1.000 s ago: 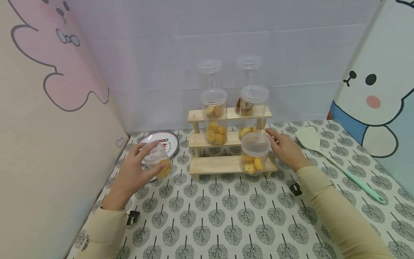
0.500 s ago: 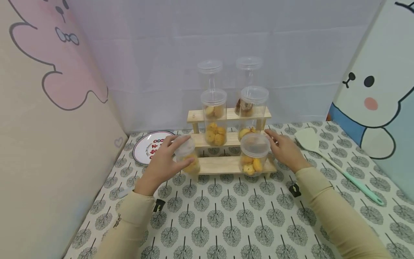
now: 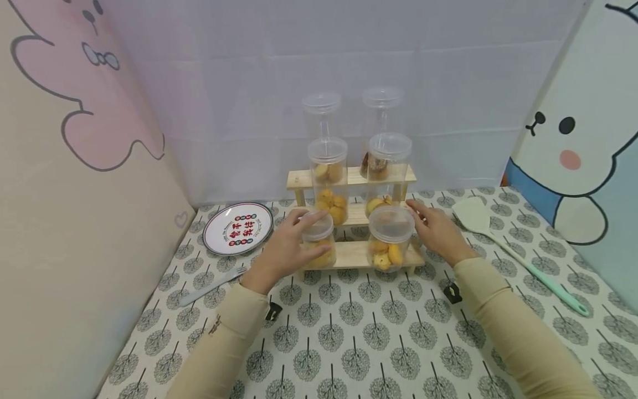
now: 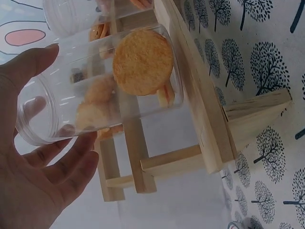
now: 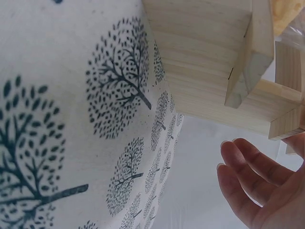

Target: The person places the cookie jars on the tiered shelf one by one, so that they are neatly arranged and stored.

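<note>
My left hand (image 3: pixel 286 246) grips a short clear jar (image 3: pixel 320 235) near its lid, thumb on one side and fingers on the other. Round golden cookies (image 4: pixel 143 62) show inside it. The jar's base is right at the left part of the lowest step of a three-tier wooden rack (image 3: pixel 351 255). At the rack's right end is my right hand (image 3: pixel 438 230), its fingertips at the edge of the middle step and several fingers loosely bent beside the wood in the right wrist view. A matching jar of cookies (image 3: pixel 390 241) stands on the lowest step's right side.
Taller lidded jars (image 3: pixel 329 183) with baked treats stand on the upper steps. A white plate (image 3: pixel 224 233) with red print and a grey fork (image 3: pixel 211 286) lie left. A green-handled spatula (image 3: pixel 518 255) lies right. Walls close in the table's sides and back.
My left hand has carried the jar rightward from over the plate to the rack's lowest step, uncovering the plate and fork. The right hand has stayed at the rack's right end.
</note>
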Motion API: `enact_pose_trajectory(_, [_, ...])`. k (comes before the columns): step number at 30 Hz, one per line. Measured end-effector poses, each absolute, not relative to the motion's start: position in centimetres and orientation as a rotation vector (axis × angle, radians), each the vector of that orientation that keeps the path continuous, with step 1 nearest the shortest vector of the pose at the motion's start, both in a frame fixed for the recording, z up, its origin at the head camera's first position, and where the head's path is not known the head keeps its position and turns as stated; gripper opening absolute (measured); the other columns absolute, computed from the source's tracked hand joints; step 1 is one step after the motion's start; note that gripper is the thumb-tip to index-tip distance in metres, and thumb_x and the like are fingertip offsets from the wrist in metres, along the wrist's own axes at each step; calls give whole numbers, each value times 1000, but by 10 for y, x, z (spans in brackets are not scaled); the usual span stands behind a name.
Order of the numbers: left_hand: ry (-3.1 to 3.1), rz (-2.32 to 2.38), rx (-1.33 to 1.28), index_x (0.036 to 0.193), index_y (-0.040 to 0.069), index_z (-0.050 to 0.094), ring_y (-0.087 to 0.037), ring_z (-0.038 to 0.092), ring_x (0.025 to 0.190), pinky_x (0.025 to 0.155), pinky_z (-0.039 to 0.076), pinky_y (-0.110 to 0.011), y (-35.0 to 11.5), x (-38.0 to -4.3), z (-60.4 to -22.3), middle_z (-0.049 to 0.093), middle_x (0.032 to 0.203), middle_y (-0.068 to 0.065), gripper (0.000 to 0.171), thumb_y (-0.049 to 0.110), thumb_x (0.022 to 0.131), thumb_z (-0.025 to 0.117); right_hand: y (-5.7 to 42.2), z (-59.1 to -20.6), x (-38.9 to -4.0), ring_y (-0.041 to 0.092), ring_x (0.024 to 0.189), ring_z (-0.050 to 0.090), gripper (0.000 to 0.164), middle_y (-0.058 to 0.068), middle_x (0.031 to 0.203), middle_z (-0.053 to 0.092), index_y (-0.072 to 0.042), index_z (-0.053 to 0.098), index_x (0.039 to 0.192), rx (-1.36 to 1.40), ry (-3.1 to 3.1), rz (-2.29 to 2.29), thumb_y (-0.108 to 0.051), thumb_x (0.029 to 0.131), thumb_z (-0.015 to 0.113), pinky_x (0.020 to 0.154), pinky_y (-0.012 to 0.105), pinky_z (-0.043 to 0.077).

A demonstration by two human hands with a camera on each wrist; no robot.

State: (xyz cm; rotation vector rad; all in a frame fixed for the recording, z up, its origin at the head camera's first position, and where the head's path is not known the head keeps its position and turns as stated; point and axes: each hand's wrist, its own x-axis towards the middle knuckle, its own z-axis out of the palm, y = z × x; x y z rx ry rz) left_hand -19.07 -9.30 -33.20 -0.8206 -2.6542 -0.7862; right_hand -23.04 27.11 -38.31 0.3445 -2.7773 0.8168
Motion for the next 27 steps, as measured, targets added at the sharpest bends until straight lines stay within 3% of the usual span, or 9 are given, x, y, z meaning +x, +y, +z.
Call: enact_pose_trajectory(27, [-2697, -828, -811, 151, 34, 44, -30, 60, 113, 89, 57, -46, -70, -198, -338, 49, 137, -10, 74, 43, 85, 78, 271, -382, -231, 37, 104, 60, 61, 24, 117, 61, -17, 38, 155, 327, -2782, 835, -52, 106, 26, 81, 58, 51])
